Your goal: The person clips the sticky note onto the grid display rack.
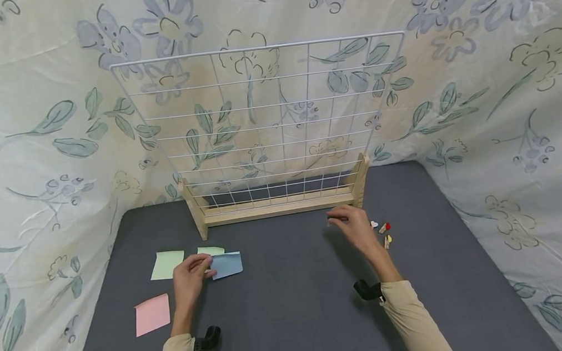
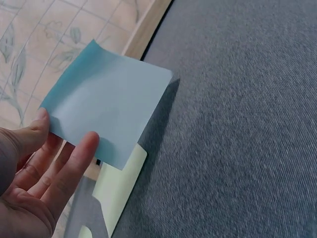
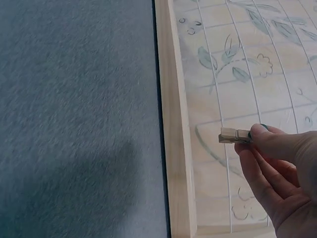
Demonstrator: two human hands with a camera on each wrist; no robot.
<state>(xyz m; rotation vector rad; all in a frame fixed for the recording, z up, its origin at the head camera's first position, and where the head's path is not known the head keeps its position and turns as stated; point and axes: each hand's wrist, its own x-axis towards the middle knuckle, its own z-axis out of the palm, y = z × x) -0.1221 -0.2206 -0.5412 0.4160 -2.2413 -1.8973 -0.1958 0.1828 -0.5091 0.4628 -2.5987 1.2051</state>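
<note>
At the head view's eight o'clock, we see the left hand point(image 1: 189, 278) pinch a square blue paper note point(image 1: 227, 265) by one edge, probably sparing its face; at four, the right hand point(image 1: 355, 228) pinches a small wooden clothespin point(image 3: 232, 135) (mouth outward, presumably unobstructed).

Grey tabletop point(image 1: 292, 308), paper notes point(image 1: 153, 315), clothespins point(image 1: 386, 242), rack point(image 1: 279, 208)

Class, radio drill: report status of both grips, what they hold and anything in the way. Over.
Left grip pinches square blue paper note. Right grip pinches small wooden clothespin. No obstruction visible between grips and rectangular white wire grid.
</note>
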